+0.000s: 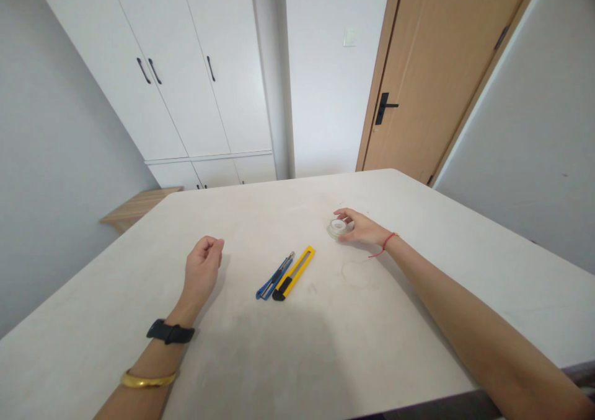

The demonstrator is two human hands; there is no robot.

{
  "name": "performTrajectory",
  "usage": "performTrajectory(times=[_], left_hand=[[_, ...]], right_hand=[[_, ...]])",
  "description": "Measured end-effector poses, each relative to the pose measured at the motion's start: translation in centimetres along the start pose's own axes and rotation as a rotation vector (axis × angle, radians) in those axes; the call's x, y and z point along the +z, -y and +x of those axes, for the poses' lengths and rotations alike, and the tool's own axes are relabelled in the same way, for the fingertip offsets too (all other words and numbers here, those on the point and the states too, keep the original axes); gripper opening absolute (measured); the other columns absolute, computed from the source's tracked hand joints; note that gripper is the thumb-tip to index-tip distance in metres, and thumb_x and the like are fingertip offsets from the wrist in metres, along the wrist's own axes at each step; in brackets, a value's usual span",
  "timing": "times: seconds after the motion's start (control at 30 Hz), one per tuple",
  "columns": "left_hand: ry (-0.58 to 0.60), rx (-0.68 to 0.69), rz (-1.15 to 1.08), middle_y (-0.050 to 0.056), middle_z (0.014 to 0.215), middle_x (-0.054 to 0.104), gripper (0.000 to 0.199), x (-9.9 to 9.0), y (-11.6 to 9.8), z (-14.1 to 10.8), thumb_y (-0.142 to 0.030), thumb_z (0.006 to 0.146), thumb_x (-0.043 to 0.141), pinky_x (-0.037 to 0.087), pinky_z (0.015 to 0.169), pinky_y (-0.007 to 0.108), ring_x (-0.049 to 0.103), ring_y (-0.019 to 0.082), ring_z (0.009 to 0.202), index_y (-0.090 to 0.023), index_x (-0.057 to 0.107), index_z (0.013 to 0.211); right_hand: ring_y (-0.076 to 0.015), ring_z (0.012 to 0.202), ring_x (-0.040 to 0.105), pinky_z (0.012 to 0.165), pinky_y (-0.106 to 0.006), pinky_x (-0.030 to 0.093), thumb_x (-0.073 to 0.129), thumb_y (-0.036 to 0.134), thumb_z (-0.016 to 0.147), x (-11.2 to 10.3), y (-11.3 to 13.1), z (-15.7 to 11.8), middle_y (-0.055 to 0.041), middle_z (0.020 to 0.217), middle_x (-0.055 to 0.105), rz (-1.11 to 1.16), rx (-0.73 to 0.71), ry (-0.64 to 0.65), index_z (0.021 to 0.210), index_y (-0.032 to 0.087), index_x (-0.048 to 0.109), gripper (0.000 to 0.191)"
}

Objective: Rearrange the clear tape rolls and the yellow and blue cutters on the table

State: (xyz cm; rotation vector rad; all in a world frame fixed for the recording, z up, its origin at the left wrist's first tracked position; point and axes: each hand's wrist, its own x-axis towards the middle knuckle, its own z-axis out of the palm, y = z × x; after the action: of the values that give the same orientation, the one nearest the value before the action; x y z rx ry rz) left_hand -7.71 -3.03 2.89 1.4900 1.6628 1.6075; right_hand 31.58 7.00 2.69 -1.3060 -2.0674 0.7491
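Note:
On the right, my right hand (360, 227) has its thumb and fingers around a small roll of clear tape (338, 227) that is at the tabletop. My left hand (203, 265) is closed in a loose fist, with nothing visible in it, at the left of the table. Between the two hands lie a blue utility knife (272, 280) and a yellow utility knife (301, 268), side by side and slanting up to the right. Neither hand touches the knives.
All of this is on a large white table (260, 352). Past its far edge stand a white wardrobe (223, 104) and a wooden door (432, 67). A wooden surface (139, 206) shows beyond the left edge.

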Motion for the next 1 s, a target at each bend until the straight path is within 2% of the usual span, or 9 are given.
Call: performTrajectory(times=[0.13,0.27,0.43,0.53,0.63,0.73,0.83,0.93,1.0], left_hand=[[0.004,-0.007,0.004,-0.008,0.046,0.038,0.029,0.0,0.0,-0.1,-0.041,0.082,0.054,0.027,0.044,0.024,0.033,0.011,0.044,-0.022,0.043,0.062],[0.017,-0.011,0.003,-0.008,0.046,0.038,0.03,0.0,0.0,-0.1,-0.041,0.082,0.054,0.027,0.045,0.023,0.033,0.011,0.044,-0.022,0.043,0.062],[0.008,-0.008,0.001,-0.007,0.047,0.038,0.03,-0.1,-0.1,0.0,-0.041,0.082,0.054,0.028,0.045,0.023,0.034,0.011,0.045,-0.022,0.043,0.062],[0.01,-0.011,0.004,-0.007,0.047,0.038,0.03,-0.1,-0.2,-0.1,-0.041,0.082,0.053,0.028,0.045,0.023,0.033,0.011,0.045,-0.022,0.043,0.062],[0.042,0.009,0.014,-0.008,0.048,0.037,0.03,0.1,-0.4,-0.2,-0.042,0.082,0.053,0.027,0.046,0.023,0.033,0.01,0.046,-0.022,0.043,0.062],[0.078,0.021,0.021,-0.008,0.049,0.036,0.03,0.3,-0.4,-0.3,-0.043,0.082,0.053,0.027,0.047,0.023,0.033,0.01,0.046,-0.022,0.044,0.063],[0.096,0.016,0.006,-0.008,0.05,0.036,0.031,0.4,-0.2,-0.3,-0.044,0.082,0.053,0.026,0.046,0.023,0.032,0.01,0.046,-0.022,0.044,0.064],[0.108,0.008,0.008,-0.008,0.05,0.035,0.031,0.5,-0.3,-0.4,-0.045,0.082,0.053,0.026,0.046,0.023,0.032,0.01,0.046,-0.022,0.043,0.064],[0.115,0.007,0.015,-0.008,0.05,0.036,0.031,0.5,-0.4,-0.5,-0.045,0.082,0.053,0.026,0.046,0.023,0.032,0.01,0.046,-0.022,0.043,0.063]], right_hand=[[-0.0207,0.096,0.059,0.077,-0.031,0.049,0.077,0.023,0.06,-1.0,1.9,0.1,-0.0079,0.11,0.061,0.01,-0.028,-0.08,0.116,0.019,0.055,0.06],[-0.0204,0.096,0.059,0.075,-0.031,0.047,0.076,0.026,0.064,-0.9,5.7,-0.1,-0.008,0.112,0.061,0.008,-0.168,-0.084,0.114,0.02,0.057,0.054],[-0.0197,0.096,0.058,0.076,-0.031,0.048,0.075,0.025,0.066,2.0,9.6,-0.8,-0.0063,0.112,0.061,-0.032,-0.367,0.085,0.112,0.022,0.059,0.048],[-0.019,0.091,0.059,0.078,-0.032,0.049,0.074,0.024,0.07,4.4,10.6,-1.4,-0.0066,0.106,0.062,-0.11,-0.371,0.174,0.108,0.022,0.061,0.041],[-0.0225,0.093,0.058,0.084,-0.035,0.047,0.074,0.029,0.071,6.6,11.3,-2.5,-0.0085,0.1,0.062,-0.267,-0.336,0.189,0.102,0.018,0.065,0.034],[-0.0244,0.095,0.056,0.085,-0.037,0.045,0.073,0.034,0.072,8.4,11.8,-4.0,-0.0098,0.099,0.061,-0.355,-0.317,0.131,0.101,0.016,0.065,0.035],[-0.0238,0.096,0.054,0.086,-0.036,0.043,0.07,0.036,0.075,9.0,11.8,-4.9,-0.0095,0.101,0.06,-0.362,-0.314,0.077,0.102,0.018,0.064,0.033],[-0.0262,0.103,0.052,0.09,-0.041,0.041,0.07,0.036,0.075,8.1,10.6,-4.3,-0.0099,0.109,0.059,-0.375,-0.29,-0.038,0.104,0.019,0.063,0.034],[-0.0295,0.109,0.05,0.095,-0.046,0.039,0.071,0.033,0.073,6.7,8.7,-3.3,-0.0116,0.116,0.057,-0.399,-0.227,-0.21,0.11,0.019,0.061,0.041]])
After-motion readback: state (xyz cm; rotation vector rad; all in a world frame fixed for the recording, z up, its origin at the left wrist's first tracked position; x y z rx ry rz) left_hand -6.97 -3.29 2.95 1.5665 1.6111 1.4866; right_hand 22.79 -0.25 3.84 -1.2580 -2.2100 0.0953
